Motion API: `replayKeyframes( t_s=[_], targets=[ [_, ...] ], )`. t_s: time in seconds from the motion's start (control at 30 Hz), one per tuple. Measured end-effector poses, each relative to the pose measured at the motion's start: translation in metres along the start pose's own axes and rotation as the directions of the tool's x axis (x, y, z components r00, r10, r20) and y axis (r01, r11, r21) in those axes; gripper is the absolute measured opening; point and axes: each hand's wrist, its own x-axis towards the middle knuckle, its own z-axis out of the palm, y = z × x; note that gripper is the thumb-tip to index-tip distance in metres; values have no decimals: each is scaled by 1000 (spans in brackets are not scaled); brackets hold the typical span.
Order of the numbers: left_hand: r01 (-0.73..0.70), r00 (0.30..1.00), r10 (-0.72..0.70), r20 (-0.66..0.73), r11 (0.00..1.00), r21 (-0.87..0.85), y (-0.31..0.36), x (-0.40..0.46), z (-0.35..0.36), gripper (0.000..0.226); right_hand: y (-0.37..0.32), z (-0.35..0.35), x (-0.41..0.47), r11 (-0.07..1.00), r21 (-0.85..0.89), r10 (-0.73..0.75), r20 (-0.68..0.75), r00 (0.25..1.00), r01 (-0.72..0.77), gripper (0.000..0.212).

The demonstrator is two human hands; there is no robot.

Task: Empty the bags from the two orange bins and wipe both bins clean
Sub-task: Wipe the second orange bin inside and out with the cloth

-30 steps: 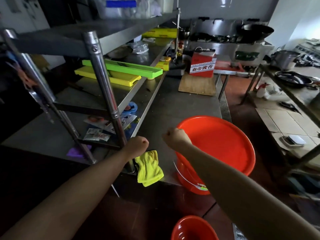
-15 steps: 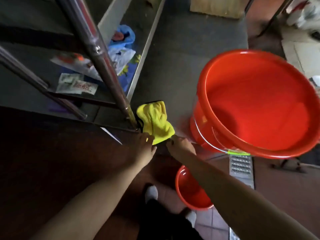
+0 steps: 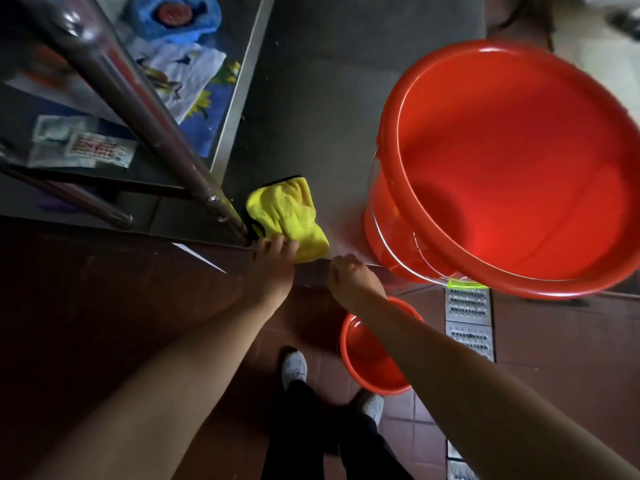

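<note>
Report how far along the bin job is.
Done: the large orange plastic bin on the steel table and the small orange bin on the floor show no bags. In hand: the left hand touches the yellow cloth. Left: wiping; the right hand holds nothing.

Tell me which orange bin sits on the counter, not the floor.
The large bin, right of the yellow cloth. It stands on the steel counter; the small bin sits on the floor tiles below, by the shoes.
</note>
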Motion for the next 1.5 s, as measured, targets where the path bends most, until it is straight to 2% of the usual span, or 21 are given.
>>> replayKeyframes(
  t_s=[0.07,0.17,0.27,0.3,0.4,0.53,0.63,0.8,0.93,1.13,1.3,1.5],
  targets=[
    [-1,1000,1,2,996,-86,1,1,-23,30,-8,-13,-4,997,-26,-78,-27,997,77,25],
    [-58,997,40,-72,958,-280,3,2,-60,28,-23,-32,-14,972,-174,-175,-73,982,160,51],
    [-156,983,99,-157,897,-412,9,-1,-102,28,-40,-48,-28,954,-265,-161,-54,986,141,76],
    [-180,977,109,-181,879,-442,12,-4,-115,30,-46,-53,-33,960,-242,-154,-53,987,137,76],
    [-220,966,124,-227,854,-472,16,-13,-152,27,-61,-75,-49,977,-109,-198,-122,973,185,47],
    [-297,943,191,-271,852,-431,5,-24,-189,24,-76,-111,-74,951,-77,-307,-162,938,299,28],
    [-316,938,218,-268,855,-410,0,-31,-217,27,-87,-144,-91,922,-76,-387,-188,903,379,27],
    [-280,940,156,-304,861,-424,17,-33,-263,33,-97,-202,-110,890,-140,-454,-216,864,433,22],
    [-246,938,109,-328,878,-412,44,-26,-295,26,-92,-241,-126,898,-97,-440,-242,865,429,20],
    [-260,945,144,-292,875,-409,78,-18,-329,17,-70,-284,-148,874,-102,-483,-305,821,476,25],
    [-250,964,163,-212,830,-499,103,-10,-358,16,-49,-319,-164,874,-177,-485,-268,833,452,28],
    [-232,970,218,-104,716,-658,137,-11,-377,14,-24,-345,-187,903,-183,-417,-155,895,389,24]
  ],
)
